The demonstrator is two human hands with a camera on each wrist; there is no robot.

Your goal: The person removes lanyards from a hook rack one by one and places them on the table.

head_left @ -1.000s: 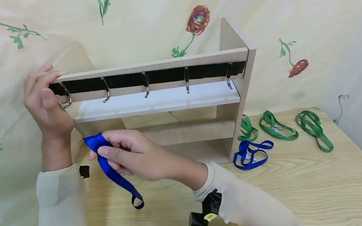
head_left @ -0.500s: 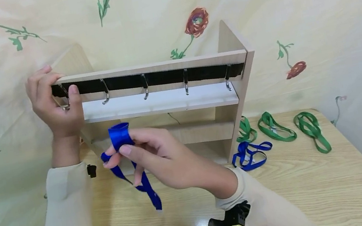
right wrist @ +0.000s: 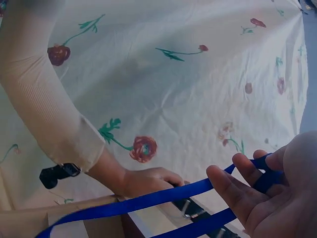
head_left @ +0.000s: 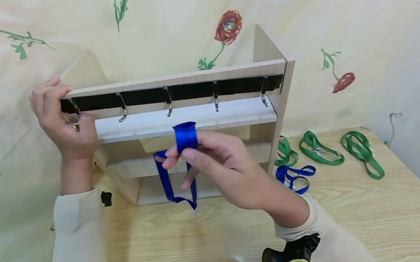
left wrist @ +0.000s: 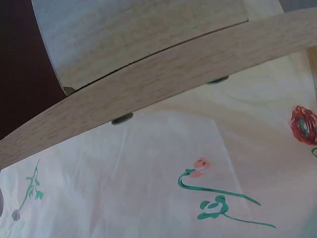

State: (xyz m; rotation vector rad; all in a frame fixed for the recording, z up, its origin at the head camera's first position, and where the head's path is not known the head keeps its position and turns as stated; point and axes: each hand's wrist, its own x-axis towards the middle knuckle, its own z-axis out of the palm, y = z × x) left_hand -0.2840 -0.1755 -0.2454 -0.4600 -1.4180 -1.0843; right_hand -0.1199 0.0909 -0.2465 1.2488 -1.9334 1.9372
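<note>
My right hand [head_left: 231,169] pinches a blue ribbon lanyard [head_left: 186,136] between thumb and fingers, in front of the wooden rack [head_left: 200,74]. The ribbon stands up as a small loop above the fingertips, and the rest hangs below in a longer loop. In the right wrist view the lanyard [right wrist: 148,200] stretches away from the fingers in two strands. My left hand [head_left: 62,119] grips the rack's upper left corner, fingers over the top and thumb at the front near the leftmost hook. Several metal hooks [head_left: 168,102] line the black strip [head_left: 190,91], with nothing hung on them.
Right of the rack, another blue lanyard [head_left: 301,185] lies on the wooden table [head_left: 356,217], partly hidden by my wrist. Three green lanyards [head_left: 321,153] lie beside and behind it. A white shelf [head_left: 190,114] sits below the hooks. Flowered cloth [head_left: 172,11] covers the wall behind.
My right hand has moved right with the blue lanyard, from the rack's left side towards its middle. My left thumb has come round onto the rack's front.
</note>
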